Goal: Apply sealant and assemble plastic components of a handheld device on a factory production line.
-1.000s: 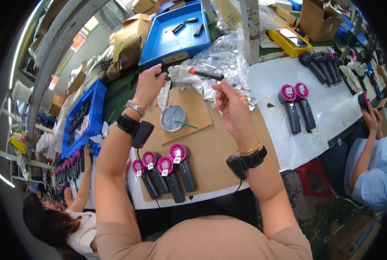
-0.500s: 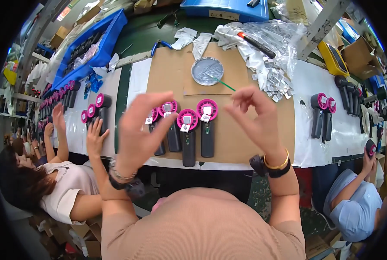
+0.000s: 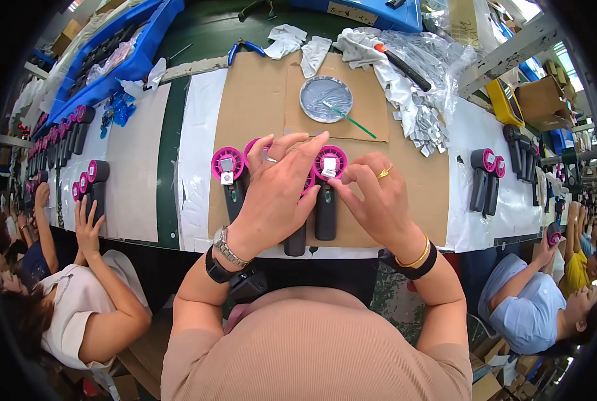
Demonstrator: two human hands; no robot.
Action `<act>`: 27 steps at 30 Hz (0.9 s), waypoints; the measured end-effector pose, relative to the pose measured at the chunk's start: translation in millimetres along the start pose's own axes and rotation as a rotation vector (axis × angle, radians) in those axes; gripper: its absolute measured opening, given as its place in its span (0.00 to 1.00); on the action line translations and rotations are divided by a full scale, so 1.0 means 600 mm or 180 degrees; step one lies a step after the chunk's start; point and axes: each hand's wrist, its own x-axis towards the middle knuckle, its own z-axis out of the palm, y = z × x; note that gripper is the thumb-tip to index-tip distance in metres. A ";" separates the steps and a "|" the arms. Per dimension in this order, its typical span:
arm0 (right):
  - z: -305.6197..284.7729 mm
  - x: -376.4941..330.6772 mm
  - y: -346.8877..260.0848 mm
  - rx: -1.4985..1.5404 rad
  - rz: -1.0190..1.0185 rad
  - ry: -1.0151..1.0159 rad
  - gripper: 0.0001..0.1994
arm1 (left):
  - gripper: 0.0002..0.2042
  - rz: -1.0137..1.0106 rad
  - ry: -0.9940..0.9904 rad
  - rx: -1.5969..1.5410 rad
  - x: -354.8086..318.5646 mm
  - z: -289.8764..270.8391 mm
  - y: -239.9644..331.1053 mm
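Observation:
Several handheld fans with pink round heads and black handles lie in a row on brown cardboard. Small silver-white square pieces sit on their heads. My left hand [image 3: 278, 194] spreads over the middle fans, partly hiding them; its fingers reach toward the head of the rightmost fan [image 3: 326, 212]. At that head's lower edge, my right hand [image 3: 383, 204] pinches with thumb and forefinger at a small square piece [image 3: 328, 172]. Uncovered on the left is another fan [image 3: 226, 163], bearing two squares. Beyond my hands, a green stick [image 3: 355, 124] rests across a round tin of grey paste [image 3: 326, 78].
A pile of small silver squares [image 3: 424, 127] lies by crumpled plastic, with a red-and-black tool [image 3: 403, 67] above. Blue pliers [image 3: 244, 48] and white cloths are at the back. Blue bins [image 3: 105, 60] stand behind. Co-workers sit at both sides with more fans [image 3: 97, 180].
Both hands have come inward and down onto the fans. My left hand has moved right over the middle ones; the right has closed its fingertips at the rightmost fan's head.

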 end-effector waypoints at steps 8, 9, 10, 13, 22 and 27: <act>-0.007 0.015 0.012 -0.0650 -0.0377 -0.0257 0.14 | 0.41 -0.0057 0.0062 -0.0010 0.008 0.011 -0.004; -0.007 0.017 0.013 -0.0667 -0.0372 -0.0280 0.14 | 0.41 -0.0059 0.0061 -0.0016 0.009 0.013 -0.005; -0.006 0.019 0.015 -0.0684 -0.0367 -0.0301 0.14 | 0.43 -0.0089 0.0052 -0.0031 0.010 0.014 -0.005; -0.005 0.027 0.016 -0.0677 -0.0354 -0.0333 0.13 | 0.46 -0.0144 0.0027 -0.0060 0.012 0.017 -0.006; -0.002 0.035 0.028 -0.0252 -0.0013 -0.0423 0.10 | 0.45 -0.0127 -0.0021 -0.0040 0.016 0.022 -0.009; 0.008 0.025 0.034 0.0102 0.0271 -0.0277 0.10 | 0.43 -0.0092 0.0058 -0.0062 0.019 0.024 -0.008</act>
